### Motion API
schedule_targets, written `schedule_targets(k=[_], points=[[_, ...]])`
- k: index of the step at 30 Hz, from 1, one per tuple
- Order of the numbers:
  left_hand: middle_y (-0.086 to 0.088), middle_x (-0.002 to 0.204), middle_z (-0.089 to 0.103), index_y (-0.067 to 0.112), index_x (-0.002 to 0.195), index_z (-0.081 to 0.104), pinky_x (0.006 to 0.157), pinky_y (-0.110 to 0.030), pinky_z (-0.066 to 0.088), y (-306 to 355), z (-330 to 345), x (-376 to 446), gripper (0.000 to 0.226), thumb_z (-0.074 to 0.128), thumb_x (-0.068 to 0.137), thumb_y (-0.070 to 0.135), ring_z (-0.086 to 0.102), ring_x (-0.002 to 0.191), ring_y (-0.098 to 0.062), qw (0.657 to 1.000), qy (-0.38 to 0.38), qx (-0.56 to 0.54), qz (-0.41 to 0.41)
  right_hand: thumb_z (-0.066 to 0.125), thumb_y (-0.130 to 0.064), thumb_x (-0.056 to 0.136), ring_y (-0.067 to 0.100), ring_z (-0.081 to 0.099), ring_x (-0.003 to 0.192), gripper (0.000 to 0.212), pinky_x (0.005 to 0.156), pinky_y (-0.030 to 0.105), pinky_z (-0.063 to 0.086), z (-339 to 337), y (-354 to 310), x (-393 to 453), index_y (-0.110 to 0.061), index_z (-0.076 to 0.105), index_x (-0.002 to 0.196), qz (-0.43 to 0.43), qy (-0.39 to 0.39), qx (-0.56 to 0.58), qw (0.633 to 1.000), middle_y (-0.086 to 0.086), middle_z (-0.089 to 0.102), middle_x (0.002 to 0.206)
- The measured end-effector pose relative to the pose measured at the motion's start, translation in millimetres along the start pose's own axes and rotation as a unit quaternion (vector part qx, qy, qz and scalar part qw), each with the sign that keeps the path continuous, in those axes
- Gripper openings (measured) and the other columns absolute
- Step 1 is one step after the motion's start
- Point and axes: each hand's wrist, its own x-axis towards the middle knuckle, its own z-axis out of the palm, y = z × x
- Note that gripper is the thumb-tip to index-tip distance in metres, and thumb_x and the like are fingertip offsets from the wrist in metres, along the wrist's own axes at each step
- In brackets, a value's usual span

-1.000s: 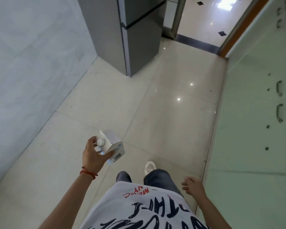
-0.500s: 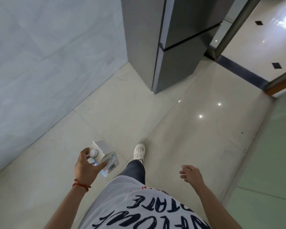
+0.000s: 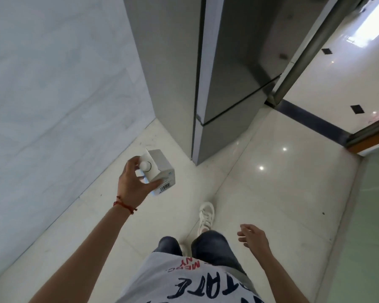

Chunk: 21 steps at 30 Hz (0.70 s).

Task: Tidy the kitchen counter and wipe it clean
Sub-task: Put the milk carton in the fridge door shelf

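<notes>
Now the fridge (image 3: 217, 88) at twelve o'clock has been neared; the carton (image 3: 160, 169) is gripped by the left hand (image 3: 136, 182), presumably for storing, while the right hand (image 3: 255, 237) is kept loosely open and empty.

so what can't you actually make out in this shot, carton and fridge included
- Carton, head view: the left hand covers its near side; the label print and barcode are too small to read, and its contents can't be seen.
- Fridge, head view: its top is cut off by the upper edge, and its closed doors hide the inside.
- Kitchen counter: not in this view at all.
- Shirt: the lettering is cut off by the bottom edge.
</notes>
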Motion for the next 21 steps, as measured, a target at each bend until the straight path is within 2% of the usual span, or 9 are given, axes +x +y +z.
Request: schedule_targets(k=[3, 5, 9, 11, 13, 14, 16, 18, 21], points=[[0.003, 0.114, 0.053, 0.013, 0.117, 0.046, 0.077, -0.027, 0.053, 18, 20, 42, 0.074, 0.087, 0.055, 0.019, 0.054, 0.101, -0.013, 1.000, 0.017, -0.002, 0.005, 0.050, -0.017, 0.092, 0.019, 0.063, 0.071, 0.013, 0.080, 0.038, 0.049, -6, -58, 38, -0.010, 0.061, 0.095, -0.031, -0.014, 0.005, 0.999, 0.002, 0.066, 0.076], [0.004, 0.113, 0.052, 0.012, 0.118, 0.045, 0.078, -0.029, 0.054, 25, 31, 58, 0.075, 0.086, 0.056, 0.019, 0.054, 0.100, -0.014, 1.000, 0.026, 0.002, -0.010, 0.050, -0.016, 0.091, 0.018, 0.064, 0.073, 0.016, 0.082, 0.039, 0.050, -12, -102, 58, -0.010, 0.062, 0.100, -0.063, -0.023, -0.008, 0.998, 0.007, 0.069, 0.083], [0.003, 0.111, 0.051, 0.010, 0.118, 0.046, 0.076, -0.032, 0.055, 33, 44, 75, 0.074, 0.086, 0.056, 0.018, 0.054, 0.098, -0.017, 0.997, 0.050, 0.004, -0.052, 0.049, -0.020, 0.089, 0.021, 0.063, 0.090, 0.028, 0.086, 0.038, 0.049, -21, -202, 82, -0.016, 0.057, 0.116, -0.179, -0.021, -0.063, 0.982, 0.003, 0.067, 0.102], [0.002, 0.111, 0.053, 0.009, 0.117, 0.047, 0.070, -0.020, 0.054, 35, 47, 80, 0.072, 0.086, 0.057, 0.015, 0.055, 0.098, -0.017, 0.996, 0.060, 0.009, -0.071, 0.051, -0.024, 0.090, 0.017, 0.058, 0.097, 0.037, 0.087, 0.032, 0.046, -21, -253, 84, -0.017, 0.050, 0.127, -0.240, -0.010, -0.072, 0.968, 0.002, 0.063, 0.106], [0.002, 0.110, 0.054, 0.010, 0.116, 0.047, 0.062, -0.007, 0.050, 36, 48, 84, 0.070, 0.085, 0.057, 0.013, 0.055, 0.098, -0.018, 0.992, 0.073, 0.003, -0.101, 0.054, -0.030, 0.089, 0.017, 0.053, 0.113, 0.050, 0.094, 0.031, 0.043, -15, -298, 83, -0.018, 0.039, 0.136, -0.296, 0.007, -0.049, 0.954, 0.004, 0.057, 0.126], [0.002, 0.109, 0.054, 0.010, 0.115, 0.047, 0.061, -0.007, 0.050, 36, 48, 87, 0.069, 0.085, 0.057, 0.012, 0.056, 0.099, -0.019, 0.991, 0.080, -0.002, -0.110, 0.056, -0.031, 0.088, 0.018, 0.048, 0.123, 0.058, 0.098, 0.031, 0.041, -10, -317, 83, -0.017, 0.033, 0.139, -0.329, 0.019, -0.037, 0.944, 0.005, 0.050, 0.136], [0.000, 0.109, 0.055, 0.010, 0.115, 0.047, 0.067, -0.017, 0.051, 36, 48, 95, 0.069, 0.085, 0.057, 0.011, 0.059, 0.099, -0.024, 0.989, 0.086, -0.007, -0.120, 0.060, -0.031, 0.086, 0.022, 0.036, 0.135, 0.072, 0.106, 0.033, 0.037, 4, -350, 85, -0.013, 0.022, 0.144, -0.392, 0.053, -0.017, 0.918, 0.009, 0.034, 0.148], [0.000, 0.108, 0.055, 0.010, 0.115, 0.047, 0.070, -0.023, 0.051, 36, 47, 107, 0.069, 0.085, 0.057, 0.011, 0.060, 0.098, -0.026, 0.989, 0.079, -0.006, -0.122, 0.062, -0.035, 0.083, 0.027, 0.025, 0.140, 0.083, 0.113, 0.041, 0.031, 18, -376, 86, -0.006, 0.014, 0.145, -0.449, 0.115, -0.006, 0.886, 0.015, 0.022, 0.152], [0.000, 0.108, 0.055, 0.010, 0.115, 0.048, 0.074, -0.029, 0.055, 41, 42, 134, 0.070, 0.085, 0.056, 0.012, 0.057, 0.099, -0.022, 0.994, 0.052, 0.006, -0.095, 0.063, -0.038, 0.081, 0.030, 0.016, 0.142, 0.089, 0.118, 0.035, 0.018, 32, -410, 86, 0.001, 0.010, 0.142, -0.520, 0.227, 0.006, 0.824, 0.024, 0.015, 0.152]])
